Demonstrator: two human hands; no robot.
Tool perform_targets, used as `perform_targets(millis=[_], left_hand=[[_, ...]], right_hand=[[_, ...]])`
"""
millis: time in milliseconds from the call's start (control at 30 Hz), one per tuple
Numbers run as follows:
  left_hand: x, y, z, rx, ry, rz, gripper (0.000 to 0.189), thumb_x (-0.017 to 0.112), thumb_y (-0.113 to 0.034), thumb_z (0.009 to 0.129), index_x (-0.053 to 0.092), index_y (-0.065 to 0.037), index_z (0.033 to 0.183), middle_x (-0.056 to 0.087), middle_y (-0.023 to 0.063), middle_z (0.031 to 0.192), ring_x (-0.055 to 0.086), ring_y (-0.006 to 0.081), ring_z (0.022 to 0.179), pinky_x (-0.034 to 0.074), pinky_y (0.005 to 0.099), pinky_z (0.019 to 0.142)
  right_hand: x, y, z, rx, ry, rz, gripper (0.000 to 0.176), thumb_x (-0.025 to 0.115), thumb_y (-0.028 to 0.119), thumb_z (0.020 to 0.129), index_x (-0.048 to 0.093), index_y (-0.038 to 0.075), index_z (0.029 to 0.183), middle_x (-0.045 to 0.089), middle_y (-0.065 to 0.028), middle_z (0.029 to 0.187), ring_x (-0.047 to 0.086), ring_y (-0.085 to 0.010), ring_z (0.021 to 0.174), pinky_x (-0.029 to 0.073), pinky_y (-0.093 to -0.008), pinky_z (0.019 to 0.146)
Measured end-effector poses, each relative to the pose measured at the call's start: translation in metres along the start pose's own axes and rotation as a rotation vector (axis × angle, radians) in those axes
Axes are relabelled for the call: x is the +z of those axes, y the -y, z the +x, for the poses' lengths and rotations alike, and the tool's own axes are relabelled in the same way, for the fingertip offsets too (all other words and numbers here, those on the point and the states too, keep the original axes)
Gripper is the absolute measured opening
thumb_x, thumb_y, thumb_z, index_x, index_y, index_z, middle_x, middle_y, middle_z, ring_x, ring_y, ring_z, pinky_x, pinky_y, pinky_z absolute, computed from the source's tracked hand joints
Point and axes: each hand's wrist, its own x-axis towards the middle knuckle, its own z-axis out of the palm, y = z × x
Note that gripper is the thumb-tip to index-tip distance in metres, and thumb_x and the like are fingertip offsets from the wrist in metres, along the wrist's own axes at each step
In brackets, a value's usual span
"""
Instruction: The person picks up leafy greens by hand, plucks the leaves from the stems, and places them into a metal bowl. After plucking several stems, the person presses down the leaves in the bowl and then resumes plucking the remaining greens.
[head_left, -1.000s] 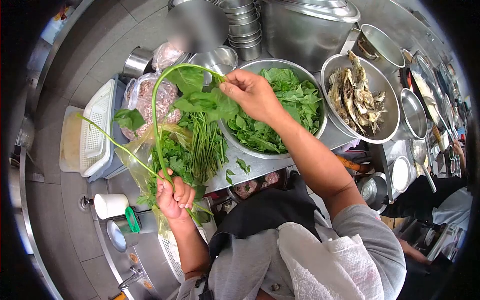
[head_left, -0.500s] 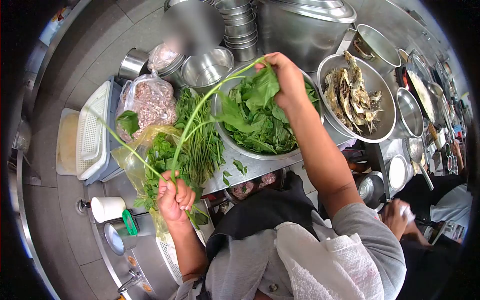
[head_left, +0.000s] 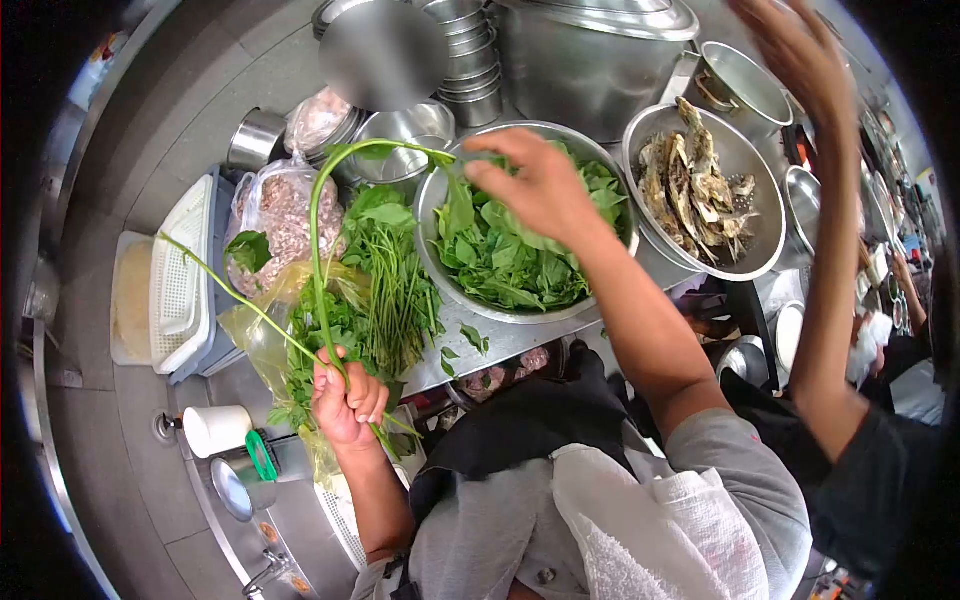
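My left hand (head_left: 347,402) is closed round the lower ends of long green vegetable stems (head_left: 318,235). One stem arches up and over to the right; a thinner one slants off to the upper left. At the tip of the arching stem is my right hand (head_left: 540,190), fingers apart, just above the leaves. Beneath it, a large metal bowl (head_left: 424,225) holds loose green leaves (head_left: 525,270). Beside the bowl lies a bunch of leafy greens (head_left: 395,305), partly in a yellowish plastic bag (head_left: 258,325).
A perforated metal bowl of dried-looking fish (head_left: 690,190) stands right of the leaves. Left are a bag of chopped pinkish meat (head_left: 285,215) and a white plastic basket (head_left: 185,265). A large lidded pot (head_left: 600,75) stands behind. Another person's arm (head_left: 835,250) reaches up at the right.
My right hand has moved down and left, its fingers opening off the stem. The stem now arches more sharply. The other person's arm has risen into view at the right.
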Motion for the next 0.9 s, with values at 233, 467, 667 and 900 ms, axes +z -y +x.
perform_targets(millis=[233,467,667,900], left_hand=[[-0.02,0.0,-0.009,0.058,0.031,0.011,0.031,0.04,-0.023,0.105,0.046,-0.005,0.13,0.037,-0.0007,0.059,0.03,0.0066,0.037,0.03,0.0227,0.032],[-0.024,-0.02,-0.03,0.131,-0.065,-0.029,0.033,0.043,-0.022,0.104,0.045,-0.004,0.132,0.037,-0.0007,0.059,0.03,0.0071,0.037,0.032,0.0235,0.033],[-0.025,-0.026,-0.044,0.151,-0.1,0.015,0.03,0.049,-0.021,0.101,0.05,-0.003,0.125,0.04,0.0006,0.058,0.032,0.0083,0.035,0.031,0.0244,0.031],[-0.009,-0.02,-0.049,-0.014,-0.202,0.187,0.027,0.057,-0.025,0.098,0.058,-0.005,0.116,0.035,-0.0008,0.053,0.027,0.0076,0.036,0.025,0.0243,0.034]], right_hand=[[0.04,-0.008,-0.012,0.141,0.019,0.288,0.01,0.065,0.012,0.088,0.066,0.002,0.092,0.064,-0.0086,0.084,0.062,-0.0171,0.076,0.049,-0.0315,0.07],[0.026,-0.017,-0.015,0.013,-0.01,-0.004,0.013,0.063,0.013,0.088,0.063,0.003,0.096,0.067,-0.0134,0.088,0.066,-0.024,0.082,0.051,-0.0357,0.075],[0.036,-0.012,-0.001,0.246,-0.077,0.489,0.015,0.06,0.016,0.084,0.068,0.007,0.093,0.065,-0.0018,0.085,0.058,-0.0138,0.08,0.047,-0.0283,0.075],[0.029,-0.017,0.023,0.664,-0.323,0.821,0.015,0.054,0.014,0.087,0.06,0.004,0.095,0.058,-0.0046,0.076,0.052,-0.013,0.061,0.046,-0.0285,0.058]])
